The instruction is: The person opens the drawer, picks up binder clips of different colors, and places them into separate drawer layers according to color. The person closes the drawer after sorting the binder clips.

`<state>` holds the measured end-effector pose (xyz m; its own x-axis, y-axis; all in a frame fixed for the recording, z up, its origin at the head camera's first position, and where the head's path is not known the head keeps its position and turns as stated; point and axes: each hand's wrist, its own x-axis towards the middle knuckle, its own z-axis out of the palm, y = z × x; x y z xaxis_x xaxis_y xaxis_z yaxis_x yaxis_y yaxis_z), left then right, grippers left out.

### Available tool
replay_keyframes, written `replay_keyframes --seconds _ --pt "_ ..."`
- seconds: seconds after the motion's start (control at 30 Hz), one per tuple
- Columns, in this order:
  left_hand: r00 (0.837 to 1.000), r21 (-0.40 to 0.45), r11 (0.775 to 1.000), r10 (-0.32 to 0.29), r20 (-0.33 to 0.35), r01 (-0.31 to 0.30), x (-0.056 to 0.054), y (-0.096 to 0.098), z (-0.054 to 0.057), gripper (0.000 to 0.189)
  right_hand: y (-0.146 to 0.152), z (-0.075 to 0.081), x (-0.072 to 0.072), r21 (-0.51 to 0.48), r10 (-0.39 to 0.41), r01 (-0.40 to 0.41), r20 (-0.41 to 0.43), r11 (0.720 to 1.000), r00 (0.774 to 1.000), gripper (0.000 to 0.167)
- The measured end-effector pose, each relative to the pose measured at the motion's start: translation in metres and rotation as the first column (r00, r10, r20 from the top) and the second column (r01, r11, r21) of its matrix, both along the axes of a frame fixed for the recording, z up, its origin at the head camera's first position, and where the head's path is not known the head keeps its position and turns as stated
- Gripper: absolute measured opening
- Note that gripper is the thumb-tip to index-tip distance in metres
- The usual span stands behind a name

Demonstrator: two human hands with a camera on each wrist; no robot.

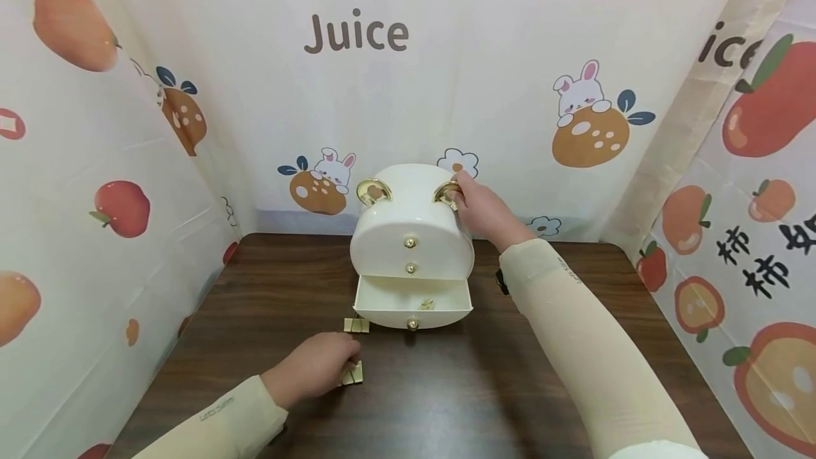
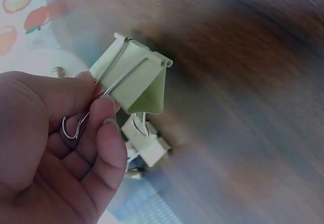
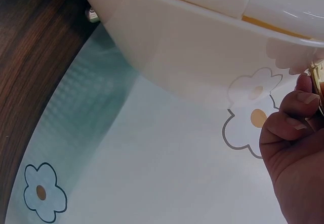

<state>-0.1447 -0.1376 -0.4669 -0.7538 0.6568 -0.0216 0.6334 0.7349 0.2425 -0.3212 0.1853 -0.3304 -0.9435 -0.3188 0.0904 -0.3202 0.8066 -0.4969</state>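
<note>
My left hand [image 1: 315, 365] pinches a pale yellow-green binder clip [image 2: 136, 72] by its wire handle, low over the table in front of the box. Another binder clip [image 1: 356, 325] lies beside the front left of the box. A white rounded drawer box [image 1: 408, 204] with two gold ear-shaped handles stands near the wall. My right hand [image 1: 481, 211] grips the right ear handle [image 3: 318, 79]. The bottom drawer [image 1: 446, 294] is pulled out, with a small gold object [image 1: 426, 304] inside. The upper drawers are closed, each with a gold knob.
The dark wood table [image 1: 274, 289] runs up to a printed curtain [image 1: 408, 105] behind the box. Similar fruit-printed sheets [image 1: 102, 289] hang along both sides. A small dark object [image 1: 501, 282] shows beside the right sleeve.
</note>
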Motion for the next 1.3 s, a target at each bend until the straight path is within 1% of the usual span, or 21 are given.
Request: replay_keyframes --seconds 0.13,0.33,0.43,0.57,0.73,0.9,1.13,1.2,1.3 --pt "1.000 0.031 1.000 -0.001 -0.002 0.001 0.001 0.002 0.010 0.023 0.000 -0.001 -0.001 0.004 -0.001 0.001 0.002 1.000 1.000 0.025" --pt "0.999 0.079 0.997 0.026 -0.022 -0.025 0.006 0.007 0.032 0.017 -0.001 -0.001 -0.002 0.000 -0.004 0.004 0.003 1.000 1.000 0.023" --pt "0.997 0.110 0.994 0.029 -0.069 -0.021 0.008 0.009 0.044 0.015 -0.002 -0.001 -0.002 -0.003 -0.004 0.004 0.001 1.000 1.000 0.022" --pt "0.990 0.145 0.989 0.014 -0.141 0.006 0.008 0.012 0.057 0.018 -0.002 -0.001 -0.001 -0.004 -0.004 0.004 0.006 1.000 1.000 0.024" --pt "0.984 0.180 0.983 0.012 -0.180 0.021 0.007 0.014 0.071 0.017 0.000 0.000 0.000 0.001 -0.004 0.004 0.005 1.000 1.000 0.025" --pt "0.977 0.212 0.977 0.043 -0.208 0.002 0.004 0.016 0.081 0.014 -0.001 -0.001 0.000 0.001 -0.005 0.005 0.004 1.000 1.000 0.025" --pt "0.964 0.284 0.959 0.088 -0.252 -0.013 -0.005 0.022 0.087 0.011 -0.001 0.000 -0.001 0.005 -0.006 0.006 -0.003 1.000 1.000 0.025" --pt "0.958 0.304 0.952 0.111 -0.263 -0.027 -0.008 0.025 0.089 0.010 -0.001 0.000 -0.001 0.002 -0.004 0.004 0.000 1.000 1.000 0.025" --pt "0.954 0.336 0.939 0.162 -0.251 -0.071 -0.013 0.030 0.090 0.011 0.000 0.000 0.000 0.001 -0.002 0.002 0.000 1.000 1.000 0.025"
